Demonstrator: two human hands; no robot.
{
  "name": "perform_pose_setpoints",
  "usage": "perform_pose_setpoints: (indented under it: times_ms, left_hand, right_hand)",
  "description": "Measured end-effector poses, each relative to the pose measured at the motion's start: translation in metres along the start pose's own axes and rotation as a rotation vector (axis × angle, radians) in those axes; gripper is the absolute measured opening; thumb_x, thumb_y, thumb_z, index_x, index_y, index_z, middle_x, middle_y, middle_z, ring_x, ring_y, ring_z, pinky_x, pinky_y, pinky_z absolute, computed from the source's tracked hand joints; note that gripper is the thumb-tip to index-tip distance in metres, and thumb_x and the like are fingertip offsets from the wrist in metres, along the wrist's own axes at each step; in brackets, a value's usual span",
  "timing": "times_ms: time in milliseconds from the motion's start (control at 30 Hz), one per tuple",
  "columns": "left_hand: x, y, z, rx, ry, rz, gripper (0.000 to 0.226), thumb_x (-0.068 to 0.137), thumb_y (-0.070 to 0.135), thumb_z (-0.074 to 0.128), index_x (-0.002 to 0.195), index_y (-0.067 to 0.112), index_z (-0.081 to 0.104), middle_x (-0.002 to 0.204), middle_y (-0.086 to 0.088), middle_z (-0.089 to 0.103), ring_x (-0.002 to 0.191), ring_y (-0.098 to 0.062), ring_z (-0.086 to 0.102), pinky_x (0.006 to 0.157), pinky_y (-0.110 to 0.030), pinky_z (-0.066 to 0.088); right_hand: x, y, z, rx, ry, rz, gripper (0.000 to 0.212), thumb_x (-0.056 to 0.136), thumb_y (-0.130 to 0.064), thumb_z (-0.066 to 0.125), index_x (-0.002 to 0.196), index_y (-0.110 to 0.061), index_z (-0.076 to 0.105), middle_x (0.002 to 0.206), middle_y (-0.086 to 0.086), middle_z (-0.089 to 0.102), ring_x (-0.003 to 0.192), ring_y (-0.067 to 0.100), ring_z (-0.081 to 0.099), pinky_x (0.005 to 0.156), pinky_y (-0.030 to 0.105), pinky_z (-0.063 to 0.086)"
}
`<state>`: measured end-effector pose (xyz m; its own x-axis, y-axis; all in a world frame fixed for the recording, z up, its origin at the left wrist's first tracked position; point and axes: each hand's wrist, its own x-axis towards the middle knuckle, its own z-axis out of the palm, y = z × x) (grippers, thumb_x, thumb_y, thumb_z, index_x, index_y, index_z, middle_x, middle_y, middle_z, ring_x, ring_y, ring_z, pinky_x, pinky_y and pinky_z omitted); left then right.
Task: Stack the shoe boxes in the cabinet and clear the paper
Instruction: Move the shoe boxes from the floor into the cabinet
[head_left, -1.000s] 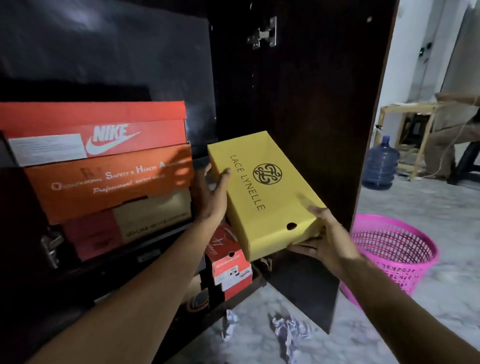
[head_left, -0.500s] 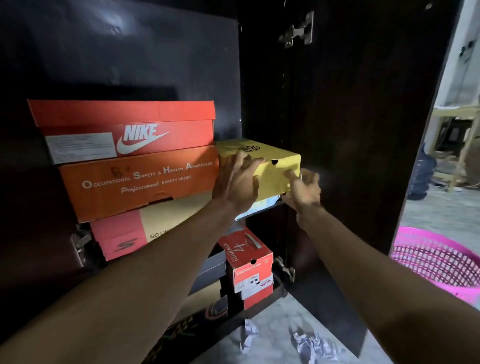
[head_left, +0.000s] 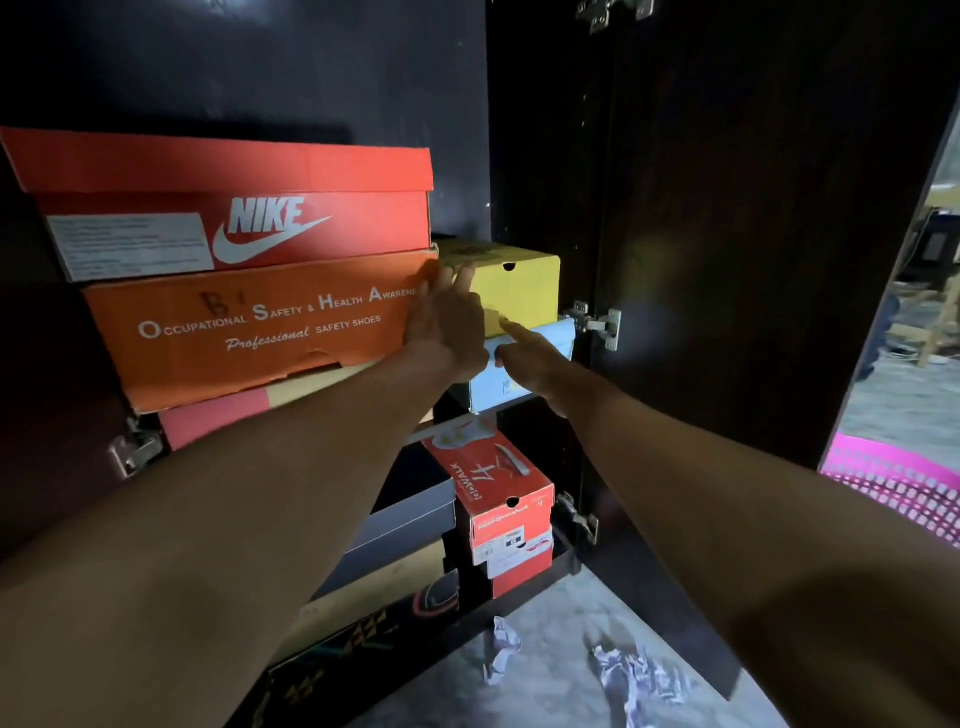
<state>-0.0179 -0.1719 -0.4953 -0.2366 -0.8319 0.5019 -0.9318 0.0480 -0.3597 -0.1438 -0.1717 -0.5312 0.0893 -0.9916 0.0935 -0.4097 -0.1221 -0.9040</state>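
Upper shelf, left and centre of the frame: five shoe boxes, namely one red Nike box (head_left: 234, 208), one orange safety-shoe box (head_left: 249, 332), one pink-and-tan box (head_left: 218, 421), one yellow box (head_left: 519, 286) and one pale blue box (head_left: 540, 338). Lower centre: two red boxes, one (head_left: 506, 493) atop the other (head_left: 522, 569), plus one grey box (head_left: 410, 519). Two crumpled papers (head_left: 501, 649) (head_left: 636, 675) lie on the floor. One pink basket (head_left: 904, 483) sits at the right edge. Two hands (head_left: 449, 327) (head_left: 540, 364) reach in.

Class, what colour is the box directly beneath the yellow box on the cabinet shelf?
Pale blue box, seen in the head view, under the yellow box.
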Motion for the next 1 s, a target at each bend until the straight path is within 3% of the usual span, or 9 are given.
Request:
perform_pose_setpoints:
  times_ms: [133,200,333,433,500,600,700,833,1000]
  left_hand:
    - [0.001,0.004,0.002,-0.098,0.003,0.035,0.054,0.084,0.053,0.068,0.128,0.022,0.065,0.172,-0.013,0.013,0.153,-0.037,0.019,0.125,-0.053,0.018]
    - [-0.006,0.009,0.003,-0.207,0.053,0.019,0.056,0.081,0.05,0.071,0.129,0.021,0.064,0.169,-0.015,0.021,0.151,-0.037,0.023,0.121,-0.051,0.022]
    - [-0.024,0.031,0.004,-0.363,0.288,0.081,0.042,0.068,0.039,0.071,0.104,0.016,0.071,0.138,-0.014,0.055,0.123,-0.036,0.052,0.094,-0.044,0.043]
    - [-0.039,0.063,-0.002,-0.573,0.377,0.148,0.037,0.07,0.039,0.068,0.099,0.017,0.072,0.123,-0.012,0.061,0.108,-0.035,0.057,0.081,-0.04,0.048]
    - [-0.05,0.092,-0.006,-0.703,0.39,0.186,0.032,0.074,0.039,0.069,0.099,0.019,0.072,0.117,-0.009,0.062,0.105,-0.033,0.058,0.079,-0.039,0.049]
    - [-0.067,0.14,-0.014,-0.838,0.313,0.197,0.03,0.074,0.037,0.064,0.099,0.022,0.071,0.113,-0.003,0.061,0.107,-0.03,0.059,0.086,-0.041,0.049]
    - [-0.093,0.205,-0.02,-0.961,0.177,0.259,0.03,0.074,0.035,0.063,0.101,0.024,0.071,0.113,0.0,0.059,0.107,-0.027,0.059,0.093,-0.042,0.051]
    - [-0.134,0.304,-0.025,-1.07,0.008,0.405,0.034,0.077,0.038,0.062,0.106,0.022,0.07,0.113,-0.002,0.056,0.108,-0.027,0.057,0.092,-0.041,0.051]
    - [-0.207,0.439,-0.037,-1.15,-0.223,0.588,0.034,0.076,0.032,0.072,0.107,0.018,0.07,0.11,-0.004,0.059,0.106,-0.029,0.06,0.084,-0.035,0.052]
  right_hand:
    - [-0.011,0.011,-0.007,-0.017,0.055,-0.051,0.062,0.1,-0.021,0.051,0.159,-0.031,0.034,0.163,0.008,0.035,0.138,0.028,0.046,0.094,0.03,0.039]
    - [-0.024,0.019,-0.016,-0.02,0.095,-0.084,0.058,0.1,-0.023,0.053,0.156,-0.03,0.039,0.158,0.006,0.042,0.127,0.023,0.052,0.094,0.028,0.04]
    - [-0.06,0.039,-0.045,-0.097,0.148,-0.132,0.055,0.096,-0.022,0.058,0.15,-0.032,0.049,0.147,0.001,0.056,0.126,0.019,0.056,0.1,0.026,0.041]
    - [-0.097,0.057,-0.075,-0.137,0.143,-0.158,0.054,0.094,-0.016,0.061,0.146,-0.03,0.054,0.129,-0.013,0.059,0.12,0.008,0.054,0.103,0.023,0.041]
    - [-0.127,0.074,-0.099,-0.166,0.132,-0.148,0.054,0.093,-0.012,0.062,0.144,-0.028,0.056,0.13,-0.011,0.06,0.121,0.007,0.054,0.108,0.024,0.042]
    - [-0.17,0.107,-0.137,-0.219,0.169,-0.129,0.051,0.092,-0.01,0.062,0.14,-0.026,0.058,0.137,-0.002,0.062,0.125,0.01,0.058,0.11,0.029,0.047]
    - [-0.222,0.146,-0.177,-0.256,0.223,-0.058,0.046,0.095,-0.008,0.061,0.139,-0.021,0.058,0.127,-0.006,0.061,0.115,0.007,0.057,0.093,0.012,0.047]
    - [-0.295,0.211,-0.227,-0.221,0.375,0.052,0.041,0.091,-0.005,0.065,0.13,-0.016,0.064,0.12,0.004,0.07,0.106,0.017,0.067,0.095,0.028,0.054]
    - [-0.399,0.296,-0.283,-0.149,0.572,0.265,0.039,0.089,0.001,0.065,0.125,-0.014,0.068,0.115,0.008,0.073,0.106,0.021,0.07,0.092,0.023,0.055]
